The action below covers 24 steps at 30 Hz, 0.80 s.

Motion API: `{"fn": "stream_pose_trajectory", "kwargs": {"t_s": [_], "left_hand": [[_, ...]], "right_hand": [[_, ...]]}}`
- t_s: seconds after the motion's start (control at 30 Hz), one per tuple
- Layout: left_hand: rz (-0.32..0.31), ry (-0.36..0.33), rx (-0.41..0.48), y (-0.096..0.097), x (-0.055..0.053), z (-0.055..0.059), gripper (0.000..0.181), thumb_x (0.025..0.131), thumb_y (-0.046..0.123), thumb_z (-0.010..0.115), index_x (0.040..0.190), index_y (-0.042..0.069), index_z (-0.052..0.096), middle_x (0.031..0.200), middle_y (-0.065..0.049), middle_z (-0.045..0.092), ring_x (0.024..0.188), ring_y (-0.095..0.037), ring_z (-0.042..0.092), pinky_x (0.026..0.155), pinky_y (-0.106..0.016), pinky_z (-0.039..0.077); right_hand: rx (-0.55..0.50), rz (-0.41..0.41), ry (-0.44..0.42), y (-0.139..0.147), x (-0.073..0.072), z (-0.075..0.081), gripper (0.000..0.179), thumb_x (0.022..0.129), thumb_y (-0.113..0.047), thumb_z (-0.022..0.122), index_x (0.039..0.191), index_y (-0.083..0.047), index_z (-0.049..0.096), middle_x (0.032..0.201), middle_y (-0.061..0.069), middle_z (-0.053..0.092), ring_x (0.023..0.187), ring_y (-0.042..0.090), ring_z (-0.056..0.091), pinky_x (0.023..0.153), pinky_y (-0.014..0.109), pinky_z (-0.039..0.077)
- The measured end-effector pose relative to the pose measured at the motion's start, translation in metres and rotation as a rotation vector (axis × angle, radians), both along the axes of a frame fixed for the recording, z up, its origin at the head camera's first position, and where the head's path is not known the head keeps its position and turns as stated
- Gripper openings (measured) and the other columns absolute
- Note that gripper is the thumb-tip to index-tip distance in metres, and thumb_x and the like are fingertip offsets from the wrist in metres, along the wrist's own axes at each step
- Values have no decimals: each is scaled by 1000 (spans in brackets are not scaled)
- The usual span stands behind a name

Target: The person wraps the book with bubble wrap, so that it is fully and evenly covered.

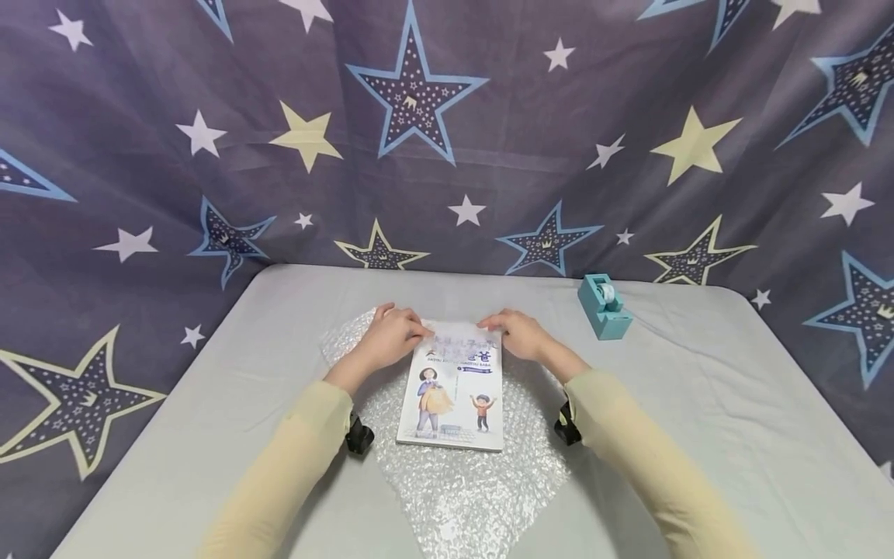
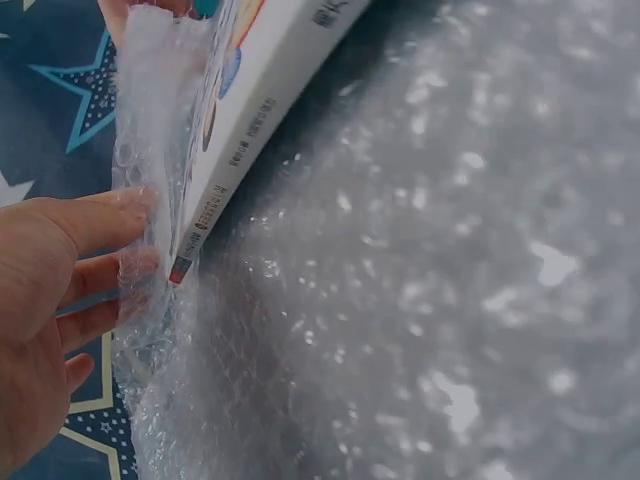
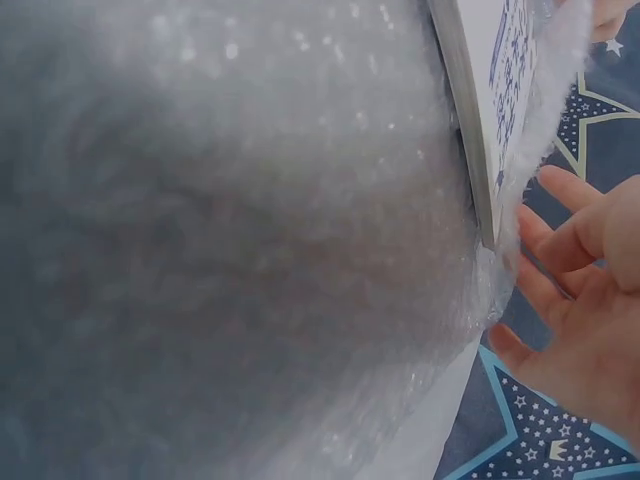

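A white picture book (image 1: pixel 454 404) with drawn figures on its cover lies flat on a sheet of bubble wrap (image 1: pixel 482 489). The wrap's far end is folded up over the book's top edge, veiling part of the title. At the top left corner, my left hand (image 1: pixel 393 335) presses the folded wrap; in the left wrist view its fingers (image 2: pixel 100 225) lie extended against the plastic. My right hand (image 1: pixel 520 334) touches the fold at the top right corner. Its fingers (image 3: pixel 545 290) look loosely bent beside the wrap in the right wrist view.
A teal tape dispenser (image 1: pixel 606 307) with a roll of tape stands at the back right of the table. The table (image 1: pixel 733 419) has a pale grey cover. Behind it hangs a dark cloth (image 1: pixel 489 178) printed with stars.
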State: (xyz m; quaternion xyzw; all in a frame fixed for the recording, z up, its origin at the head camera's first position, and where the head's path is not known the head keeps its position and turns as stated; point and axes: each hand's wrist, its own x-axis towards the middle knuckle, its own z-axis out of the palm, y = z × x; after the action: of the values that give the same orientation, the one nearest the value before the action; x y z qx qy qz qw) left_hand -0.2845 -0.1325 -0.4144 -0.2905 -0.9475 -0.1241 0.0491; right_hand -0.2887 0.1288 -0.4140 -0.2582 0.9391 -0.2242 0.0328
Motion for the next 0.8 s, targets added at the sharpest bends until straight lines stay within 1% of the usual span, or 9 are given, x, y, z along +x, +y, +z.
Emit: {"fn": "stream_pose_trajectory", "kwargs": {"t_s": [0.2, 0.27, 0.33, 0.43, 0.5, 0.6, 0.7, 0.8], "left_hand": [[-16, 32, -10, 0, 5, -3, 17, 86, 17, 61, 98, 24, 72, 98, 3, 64, 97, -19, 57, 106, -53, 20], [-16, 26, -1, 0, 8, -3, 19, 86, 14, 60, 97, 22, 72, 98, 3, 63, 97, -19, 57, 106, -54, 20], [-9, 1, 6, 1, 11, -4, 21, 86, 12, 57, 99, 21, 72, 100, 2, 63, 99, -19, 56, 105, -55, 20], [21, -63, 13, 3, 17, -5, 25, 87, 12, 52, 103, 19, 70, 105, 0, 61, 104, -18, 54, 105, -56, 19], [46, -109, 19, 5, 19, -7, 24, 88, 17, 51, 105, 18, 69, 109, 0, 59, 108, -18, 52, 106, -57, 18], [74, -141, 20, 8, 23, -8, 27, 88, 31, 55, 107, 16, 67, 113, -3, 57, 111, -19, 50, 105, -59, 17], [88, -138, -8, 12, 27, -7, 41, 82, 45, 61, 109, 15, 64, 116, -6, 53, 109, -22, 51, 105, -61, 17], [101, -125, -39, 16, 30, -6, 51, 75, 50, 67, 110, 14, 60, 117, -8, 51, 105, -25, 53, 103, -63, 18]], "right_hand": [[87, 25, 21, 1, 4, 1, 50, 76, 7, 42, 117, -14, 62, 114, 11, 57, 108, 30, 52, 90, 51, 42], [119, 31, 19, 0, 6, 2, 49, 78, 5, 42, 117, -16, 62, 116, 10, 56, 110, 30, 51, 89, 53, 42], [142, 33, 12, 0, 8, 2, 47, 80, 4, 44, 117, -17, 62, 117, 10, 55, 110, 30, 51, 87, 52, 43], [162, 42, 14, -1, 12, 1, 45, 80, 1, 46, 117, -18, 63, 117, 9, 54, 109, 29, 52, 84, 50, 44], [167, 41, 17, -1, 15, 0, 44, 81, 0, 48, 118, -18, 62, 117, 9, 53, 108, 28, 52, 83, 49, 45], [182, 40, 28, -2, 18, -2, 43, 81, -2, 50, 120, -18, 61, 118, 9, 52, 103, 27, 55, 78, 44, 47], [204, 40, 41, -4, 20, -2, 42, 82, -4, 52, 121, -16, 59, 118, 9, 52, 100, 25, 56, 76, 41, 48], [222, 40, 48, -5, 22, -2, 41, 83, -7, 54, 123, -16, 58, 118, 8, 51, 99, 24, 56, 80, 43, 47]]}}
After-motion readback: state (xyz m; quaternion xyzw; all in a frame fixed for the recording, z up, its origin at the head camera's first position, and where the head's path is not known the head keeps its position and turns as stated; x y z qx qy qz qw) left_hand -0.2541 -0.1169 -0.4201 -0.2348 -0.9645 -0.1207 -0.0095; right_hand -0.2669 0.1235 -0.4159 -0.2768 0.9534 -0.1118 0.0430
